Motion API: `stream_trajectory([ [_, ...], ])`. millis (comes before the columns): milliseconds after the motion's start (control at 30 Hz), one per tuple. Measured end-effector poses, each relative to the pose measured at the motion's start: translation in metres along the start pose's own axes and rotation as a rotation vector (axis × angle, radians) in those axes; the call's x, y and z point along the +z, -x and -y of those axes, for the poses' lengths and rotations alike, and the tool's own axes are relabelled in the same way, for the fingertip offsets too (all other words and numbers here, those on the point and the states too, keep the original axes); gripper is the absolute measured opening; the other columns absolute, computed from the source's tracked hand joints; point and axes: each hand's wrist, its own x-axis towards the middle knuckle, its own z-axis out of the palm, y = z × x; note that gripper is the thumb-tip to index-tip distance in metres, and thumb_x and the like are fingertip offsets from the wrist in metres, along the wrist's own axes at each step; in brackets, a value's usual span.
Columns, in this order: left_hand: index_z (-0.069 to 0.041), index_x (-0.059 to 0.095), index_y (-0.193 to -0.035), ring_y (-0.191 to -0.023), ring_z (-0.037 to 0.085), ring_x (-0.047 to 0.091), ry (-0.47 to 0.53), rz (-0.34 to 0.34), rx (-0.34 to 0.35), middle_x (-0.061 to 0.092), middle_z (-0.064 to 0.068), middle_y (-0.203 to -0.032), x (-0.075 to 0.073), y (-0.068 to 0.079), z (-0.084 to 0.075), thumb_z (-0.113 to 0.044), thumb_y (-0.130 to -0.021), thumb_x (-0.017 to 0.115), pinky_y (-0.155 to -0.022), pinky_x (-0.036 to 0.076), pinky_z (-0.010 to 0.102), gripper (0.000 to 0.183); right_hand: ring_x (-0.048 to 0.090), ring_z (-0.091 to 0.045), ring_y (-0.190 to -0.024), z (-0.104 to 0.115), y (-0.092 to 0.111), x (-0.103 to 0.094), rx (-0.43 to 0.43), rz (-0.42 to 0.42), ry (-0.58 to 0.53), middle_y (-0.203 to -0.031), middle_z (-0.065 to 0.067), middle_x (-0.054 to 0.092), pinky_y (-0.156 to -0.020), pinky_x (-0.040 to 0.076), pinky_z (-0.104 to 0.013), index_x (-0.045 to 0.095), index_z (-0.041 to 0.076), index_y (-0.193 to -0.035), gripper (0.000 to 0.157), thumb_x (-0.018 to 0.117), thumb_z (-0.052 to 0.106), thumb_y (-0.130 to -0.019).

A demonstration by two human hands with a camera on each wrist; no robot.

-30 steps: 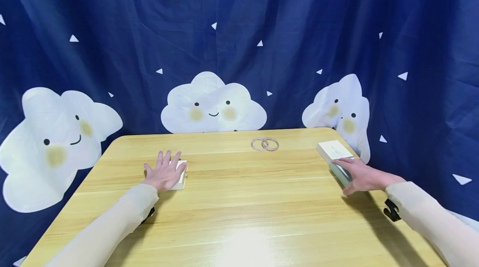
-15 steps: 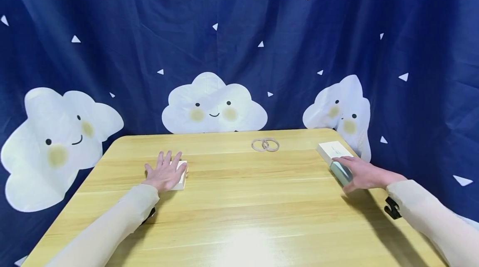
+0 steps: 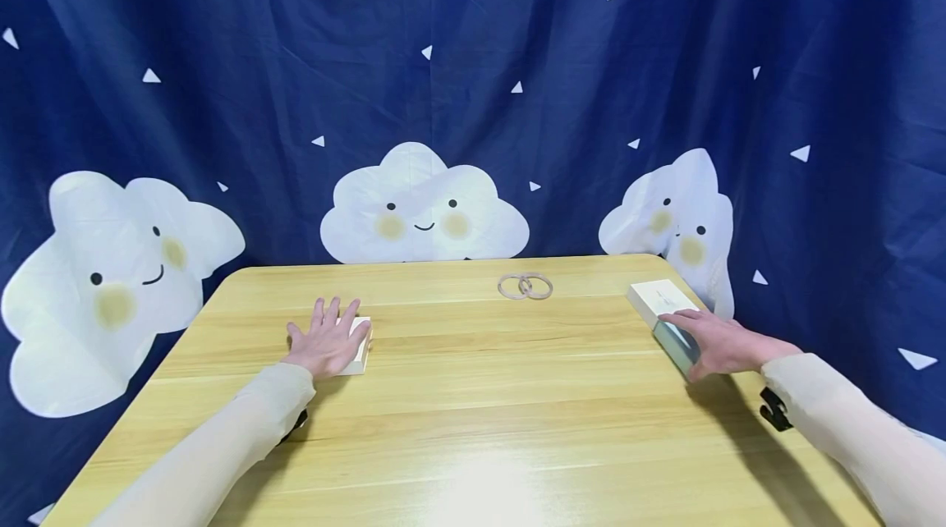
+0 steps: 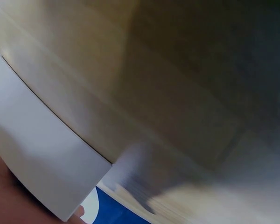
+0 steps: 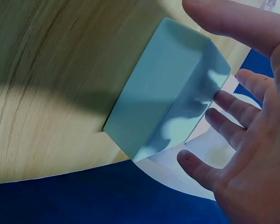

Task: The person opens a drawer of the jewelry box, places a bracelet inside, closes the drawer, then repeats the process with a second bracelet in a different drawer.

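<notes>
My left hand (image 3: 325, 346) lies with spread, straight fingers over a small white box (image 3: 360, 359) on the left of the table; the palm hides much of the box. In the left wrist view the white box (image 4: 46, 144) shows a plain side, part of the hand at its edge. At the table's right edge is a box (image 3: 660, 297) with a white printed far part and a pale green near part. My right hand (image 3: 724, 346) is over its near end, fingers extended and thumb apart. The right wrist view shows the green part (image 5: 149, 88) beside the fingers (image 5: 238, 109).
Two interlinked pale rings (image 3: 525, 286) lie near the back edge of the wooden table (image 3: 473, 404). Behind it hangs a dark blue curtain (image 3: 473, 34) with white clouds and triangles. A black wrist strap (image 3: 774, 410) shows at the right sleeve.
My right thumb has come in closer to the near end of the white and green box. The left hand has stayed in place on its box.
</notes>
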Motion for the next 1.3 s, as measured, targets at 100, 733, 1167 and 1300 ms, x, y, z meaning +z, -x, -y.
stream_trajectory([
  [100,-0.015,0.014,-0.163,-0.152,0.051,-0.005,-0.001,0.0,0.0,0.005,0.026,-0.167,-0.0004,-0.0002,-0.0001,-0.072,-0.099,0.006,-0.1,-0.004,0.088,0.086,0.056,-0.041,-0.118,-0.0008,0.0004,0.0001,0.006,-0.002,0.013,-0.137,-0.022,0.056,-0.076,0.051,-0.055,0.053,0.006,-0.142,0.103,0.095,0.024,-0.049],
  [733,-0.014,0.014,-0.163,-0.152,0.051,-0.007,0.013,0.005,-0.002,0.005,0.027,-0.167,0.0,0.0011,-0.0014,-0.068,-0.102,0.011,-0.1,-0.005,0.088,0.082,0.059,-0.031,-0.107,-0.0044,0.0056,-0.0027,-0.084,-0.06,0.048,-0.129,-0.017,0.061,-0.072,0.05,-0.039,0.055,0.004,-0.138,0.099,0.09,0.008,-0.046],
  [1167,-0.014,0.014,-0.163,-0.152,0.051,-0.006,0.011,0.002,-0.002,0.005,0.028,-0.166,-0.0009,0.0017,-0.0031,-0.072,-0.099,0.007,-0.1,-0.006,0.088,0.087,0.061,-0.03,-0.101,-0.0081,0.0041,-0.0013,-0.111,-0.109,0.087,-0.122,-0.015,0.065,-0.074,0.052,-0.04,0.058,0.004,-0.135,0.093,0.092,0.012,-0.048],
  [1300,-0.014,0.014,-0.163,-0.152,0.051,-0.006,0.012,-0.003,-0.002,0.005,0.028,-0.166,-0.0003,0.0019,-0.0025,-0.072,-0.099,0.007,-0.1,-0.006,0.088,0.087,0.061,-0.03,-0.1,-0.0069,0.0043,-0.0016,-0.124,-0.124,0.084,-0.121,-0.015,0.065,-0.075,0.052,-0.041,0.059,0.004,-0.133,0.093,0.094,0.014,-0.047],
])
